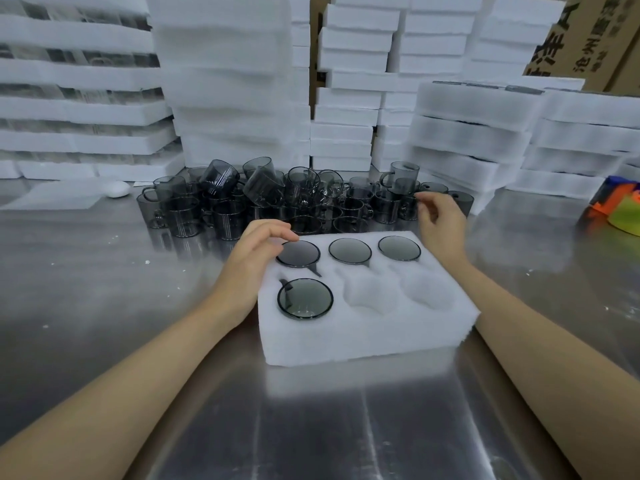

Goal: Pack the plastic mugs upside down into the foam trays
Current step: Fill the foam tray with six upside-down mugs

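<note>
Left hand (258, 251): forearm comes in from bottom left, and the hand hovers over the left rear corner of the foam tray (363, 336). Fingers are loosely curled, with the tips right at the base of the rear-left mug (298, 253). It grips nothing.

Right hand (440, 220): forearm comes in from bottom right and the hand is past the tray's far right corner, at the edge of the loose mug pile (277, 199). Fingers are relaxed and half bent, with the index tip up against the nearest mugs. No grasp visible. Can't tell if it actually touches one.

Tray sits on the steel bench (104, 271), centre frame, two rows of three pockets. The rear row is full: rear-left mug, middle mug (349, 250) and right mug (399, 248), all base up. The front-left mug (304, 298) is also base up. Front-middle and front-right pockets show bare foam. Mugs are smoky grey and see-through, with the handles sitting in the slot cut-outs.

The loose pile is just behind the tray, some mugs upright, some tipped.

Behind that are tall stacks of white foam trays (228, 81). The stacks at left (76, 57) show dark mugs between the layers.

Writing: the cardboard box (568, 39) at top right has black Chinese characters, tilted and cropped, so I can't read them reliably. No other labels legible.

Also on the bench are a small white rounded object (117, 188) at far left and an orange/green/blue item (620, 209) at the right edge.
</note>
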